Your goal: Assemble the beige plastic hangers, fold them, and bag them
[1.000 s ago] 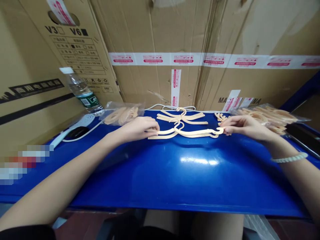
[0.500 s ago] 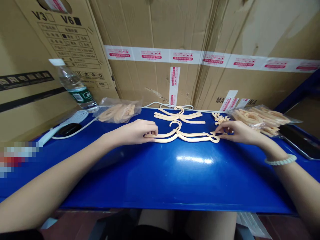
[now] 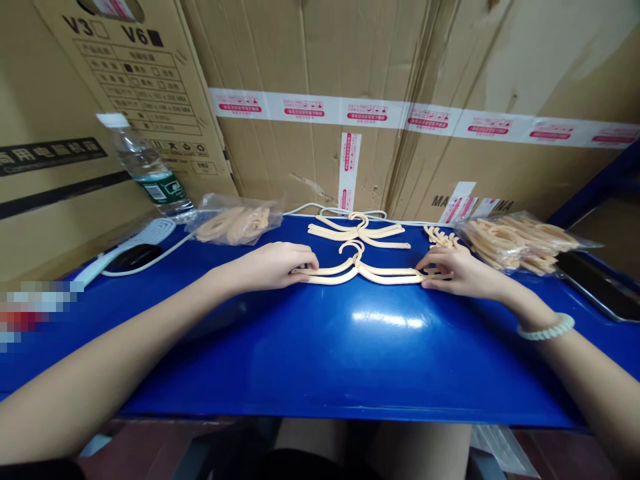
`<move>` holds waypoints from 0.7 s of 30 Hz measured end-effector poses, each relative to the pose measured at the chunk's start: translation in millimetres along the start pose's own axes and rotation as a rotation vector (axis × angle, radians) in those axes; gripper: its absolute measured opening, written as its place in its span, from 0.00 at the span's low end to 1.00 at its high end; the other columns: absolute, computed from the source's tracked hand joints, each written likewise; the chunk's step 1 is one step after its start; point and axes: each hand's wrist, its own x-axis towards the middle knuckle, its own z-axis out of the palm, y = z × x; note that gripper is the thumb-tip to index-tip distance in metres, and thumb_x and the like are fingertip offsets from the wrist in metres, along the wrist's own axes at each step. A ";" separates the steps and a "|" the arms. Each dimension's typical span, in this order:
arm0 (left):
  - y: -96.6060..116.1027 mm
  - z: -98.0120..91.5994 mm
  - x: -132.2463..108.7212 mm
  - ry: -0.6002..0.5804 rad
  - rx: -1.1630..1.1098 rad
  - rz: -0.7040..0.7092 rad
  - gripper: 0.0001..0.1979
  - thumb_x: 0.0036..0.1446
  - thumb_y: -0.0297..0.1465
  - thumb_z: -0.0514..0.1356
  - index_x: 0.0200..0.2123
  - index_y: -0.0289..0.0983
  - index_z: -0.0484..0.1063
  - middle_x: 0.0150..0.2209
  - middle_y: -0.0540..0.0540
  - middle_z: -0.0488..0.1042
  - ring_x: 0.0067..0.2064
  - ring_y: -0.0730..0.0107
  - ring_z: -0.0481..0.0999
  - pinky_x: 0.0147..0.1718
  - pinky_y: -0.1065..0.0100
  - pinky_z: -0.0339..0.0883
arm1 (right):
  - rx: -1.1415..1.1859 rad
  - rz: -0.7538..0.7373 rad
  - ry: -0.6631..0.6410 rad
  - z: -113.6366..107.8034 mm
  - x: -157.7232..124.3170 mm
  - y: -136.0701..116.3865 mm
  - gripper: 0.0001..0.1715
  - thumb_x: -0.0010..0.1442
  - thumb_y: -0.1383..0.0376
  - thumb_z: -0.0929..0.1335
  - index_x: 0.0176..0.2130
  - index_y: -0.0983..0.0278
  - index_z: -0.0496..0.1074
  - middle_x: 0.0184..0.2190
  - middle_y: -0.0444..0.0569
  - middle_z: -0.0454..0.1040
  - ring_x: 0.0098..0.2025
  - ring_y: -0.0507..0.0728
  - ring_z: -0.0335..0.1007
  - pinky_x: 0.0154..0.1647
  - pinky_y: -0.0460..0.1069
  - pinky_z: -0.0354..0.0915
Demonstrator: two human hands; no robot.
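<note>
A cream plastic clothes hanger (image 3: 356,265) lies flat on the blue table, made of two layered pairs of arms with a hook curling up from the middle. My left hand (image 3: 275,267) pinches its left end between thumb and fingers. At the opposite end, my right hand (image 3: 455,272) is closed on the arm tip. A small cream end piece is partly covered by those right fingers, so its exact fit on the arm is hidden. Just behind lies another set of hanger parts (image 3: 357,231), its arms fanned apart.
Small curved cream pieces (image 3: 440,236) lie behind my right hand. Bagged hanger parts sit at the left (image 3: 235,223) and right (image 3: 520,240). A water bottle (image 3: 150,170), a black mouse (image 3: 136,258) and a phone (image 3: 600,283) are around them. Cardboard boxes (image 3: 310,160) wall the back.
My right hand has moved slightly left, and its fingers now cover the hanger's right end and the small piece that showed there. My left hand stays at the left end.
</note>
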 end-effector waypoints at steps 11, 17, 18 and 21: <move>-16.3 14.9 5.9 0.083 0.111 -0.039 0.10 0.66 0.32 0.53 0.43 0.38 0.73 0.43 0.44 0.77 0.42 0.62 0.77 0.39 0.65 0.68 | -0.037 0.047 -0.009 -1.9 1.5 -8.4 0.19 0.59 0.50 0.69 0.40 0.62 0.77 0.36 0.52 0.75 0.32 0.59 0.69 0.35 0.53 0.63; -17.1 14.2 6.3 0.102 0.085 -0.043 0.08 0.61 0.31 0.55 0.41 0.39 0.72 0.40 0.46 0.77 0.40 0.63 0.77 0.37 0.66 0.67 | -0.018 0.055 -0.016 -1.7 1.2 -10.3 0.19 0.58 0.51 0.68 0.40 0.62 0.76 0.38 0.53 0.74 0.35 0.61 0.71 0.35 0.53 0.65; -17.0 14.4 6.5 0.108 0.076 -0.046 0.08 0.60 0.31 0.55 0.41 0.39 0.72 0.40 0.47 0.77 0.39 0.63 0.77 0.37 0.66 0.67 | -0.019 0.056 -0.017 -1.4 1.1 -10.2 0.19 0.58 0.50 0.68 0.40 0.62 0.76 0.38 0.53 0.74 0.36 0.61 0.71 0.35 0.53 0.65; -16.1 15.4 6.9 0.124 0.047 -0.054 0.09 0.57 0.29 0.55 0.41 0.39 0.72 0.39 0.47 0.77 0.39 0.64 0.77 0.37 0.66 0.67 | -0.029 0.055 -0.010 -0.5 0.9 -9.6 0.19 0.59 0.50 0.68 0.40 0.62 0.76 0.37 0.53 0.74 0.36 0.61 0.71 0.35 0.53 0.64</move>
